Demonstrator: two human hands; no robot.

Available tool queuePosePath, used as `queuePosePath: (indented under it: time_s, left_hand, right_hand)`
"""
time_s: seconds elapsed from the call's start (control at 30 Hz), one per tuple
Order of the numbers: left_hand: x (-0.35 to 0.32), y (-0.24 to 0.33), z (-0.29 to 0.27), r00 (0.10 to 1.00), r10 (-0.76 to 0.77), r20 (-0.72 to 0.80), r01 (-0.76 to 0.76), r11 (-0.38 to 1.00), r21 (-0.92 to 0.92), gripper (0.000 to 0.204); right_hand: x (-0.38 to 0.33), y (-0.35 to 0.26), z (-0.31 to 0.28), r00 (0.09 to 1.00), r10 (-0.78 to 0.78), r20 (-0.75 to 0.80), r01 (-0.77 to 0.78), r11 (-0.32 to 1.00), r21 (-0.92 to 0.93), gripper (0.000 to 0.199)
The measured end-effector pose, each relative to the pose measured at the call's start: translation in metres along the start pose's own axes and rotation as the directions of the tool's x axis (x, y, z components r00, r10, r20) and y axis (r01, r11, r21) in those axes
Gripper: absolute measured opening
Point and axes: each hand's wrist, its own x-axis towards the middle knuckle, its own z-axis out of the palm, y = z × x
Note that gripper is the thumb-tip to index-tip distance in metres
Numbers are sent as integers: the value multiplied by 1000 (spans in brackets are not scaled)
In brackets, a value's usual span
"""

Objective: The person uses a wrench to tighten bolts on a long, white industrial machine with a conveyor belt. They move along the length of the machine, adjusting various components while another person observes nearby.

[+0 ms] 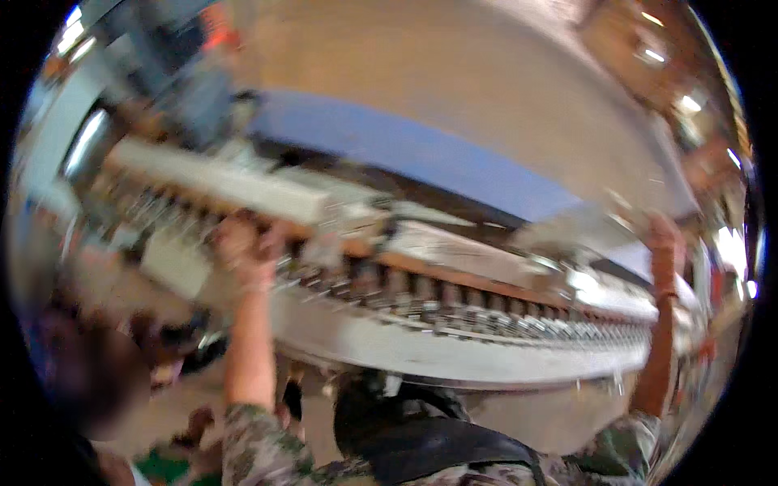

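A long machine bed (373, 340) with a white front face stretches across the view in front of me. Along its top runs a row of small metal fittings (478, 316), smeared by motion. My left hand (245, 245) reaches to this row at the left; its fingers look bent, but blur hides whether they grip anything. My right hand (664, 236) is raised at the far right, beside the edge of a wide brown sheet or panel (438, 65). Its fingers are too blurred to read. A pale rail (219, 180) lies behind the fittings.
A blue band (405, 146) borders the brown surface. At the far left is a shiny cylinder (87, 142). A white block (174, 263) sits left of my left forearm. Dark, blurred shapes (97, 364) fill the lower left.
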Motion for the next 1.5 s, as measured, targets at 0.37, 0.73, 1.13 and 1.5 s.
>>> queuePosePath:
  time_s: [0.37, 0.73, 1.13, 1.5]
  left_hand:
    - [3, -49, 52, 910, -164, 382, 319, -314, -894, 40]
    - [5, -21, 6, 994, 107, -34, -111, 881, -459, 36]
    - [9, -35, 19, 996, 64, 64, -29, 898, -439, 42]
    - [-7, -122, 87, 985, -147, 88, 123, 252, -960, 55]
  right_hand:
    - [-62, -227, -42, 859, 512, 14, -469, 776, 421, 22]
    - [-39, -288, -45, 846, 531, -36, -472, 779, 412, 21]
    - [-32, -222, -67, 932, 16, 362, 146, 899, -414, 24]
    - [126, -72, -14, 928, -371, 32, 356, 860, -364, 56]
